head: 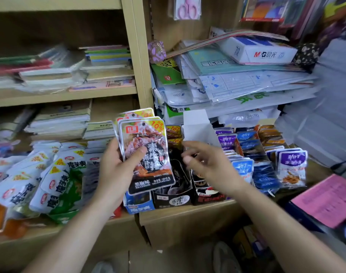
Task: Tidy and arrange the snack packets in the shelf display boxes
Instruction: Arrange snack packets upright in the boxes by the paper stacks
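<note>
Shelf (pixel 187 213) behind black snack packets (pixel 155 166), upright, hang-holes topmost, in left hand (pixel 113 170)

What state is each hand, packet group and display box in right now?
left hand: grips a fanned stack of black packets
black packets: upright, off the shelf, in front of the boxes
right hand: empty, fingers loosely curled, above black display box
black display box: open-topped, packets inside
green-and-white packets: lying in a loose overlapping pile
blue and purple packets: standing in rows in boxes
</note>
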